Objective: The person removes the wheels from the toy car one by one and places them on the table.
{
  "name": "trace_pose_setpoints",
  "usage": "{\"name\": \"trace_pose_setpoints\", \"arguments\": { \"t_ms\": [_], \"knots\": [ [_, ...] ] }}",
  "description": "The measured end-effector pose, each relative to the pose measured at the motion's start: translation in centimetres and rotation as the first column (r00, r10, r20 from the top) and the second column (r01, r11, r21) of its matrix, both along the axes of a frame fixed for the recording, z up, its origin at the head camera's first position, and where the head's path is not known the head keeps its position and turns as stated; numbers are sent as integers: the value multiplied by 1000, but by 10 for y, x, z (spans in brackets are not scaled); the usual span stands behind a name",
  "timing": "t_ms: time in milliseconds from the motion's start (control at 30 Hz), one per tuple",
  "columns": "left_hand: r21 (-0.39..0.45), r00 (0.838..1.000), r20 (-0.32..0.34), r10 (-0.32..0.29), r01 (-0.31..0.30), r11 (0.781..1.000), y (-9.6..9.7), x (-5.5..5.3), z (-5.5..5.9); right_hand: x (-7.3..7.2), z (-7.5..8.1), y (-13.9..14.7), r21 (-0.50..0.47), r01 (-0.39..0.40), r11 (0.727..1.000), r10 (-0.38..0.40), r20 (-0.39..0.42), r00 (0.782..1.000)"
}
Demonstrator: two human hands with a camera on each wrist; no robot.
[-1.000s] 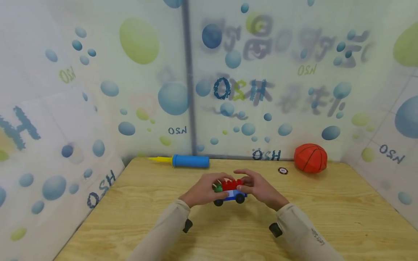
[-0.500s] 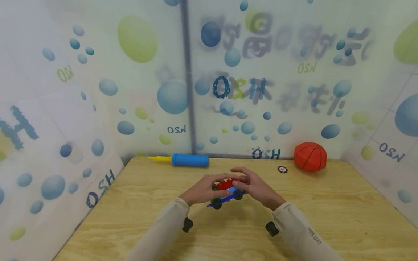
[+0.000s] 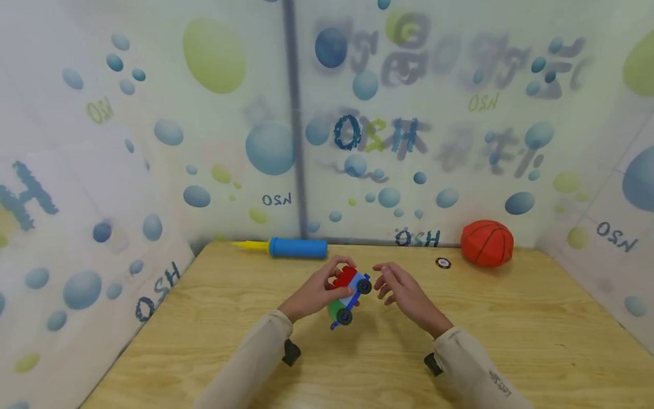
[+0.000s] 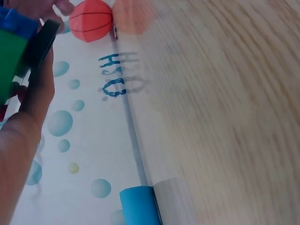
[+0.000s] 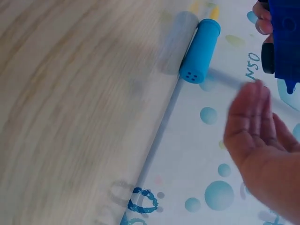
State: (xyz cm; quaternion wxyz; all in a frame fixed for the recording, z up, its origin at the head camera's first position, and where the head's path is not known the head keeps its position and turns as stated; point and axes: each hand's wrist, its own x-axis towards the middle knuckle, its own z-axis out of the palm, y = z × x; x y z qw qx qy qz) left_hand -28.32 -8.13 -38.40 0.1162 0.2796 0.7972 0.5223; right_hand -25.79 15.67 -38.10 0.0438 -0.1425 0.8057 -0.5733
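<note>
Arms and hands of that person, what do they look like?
The left sleeve and right sleeve are long and pale beige. The right one has small dark lettering. A small black piece shows by each cuff. The left hand and right hand wear no gloves.

Soft, even light, faint shadows on the tabletop point(image 3: 368, 363).

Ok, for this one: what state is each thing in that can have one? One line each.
Toy car: tilted, green end low, raised off the table
Left grip: holding the toy car
Right grip: holding nothing, apart from the toy car
Pump: lying on its side
Red ball: resting on the table, outline uneven
Round chip: lying flat
</note>
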Motion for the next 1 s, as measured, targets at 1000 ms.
{"name": "trace_pose_setpoints", "arguments": {
  "t_ms": [1000],
  "knots": [
    [130,989,132,-59,41,991,6,11,-7,9,-6,-16,-1,-164,986,161,-176,971]
  ]
}}
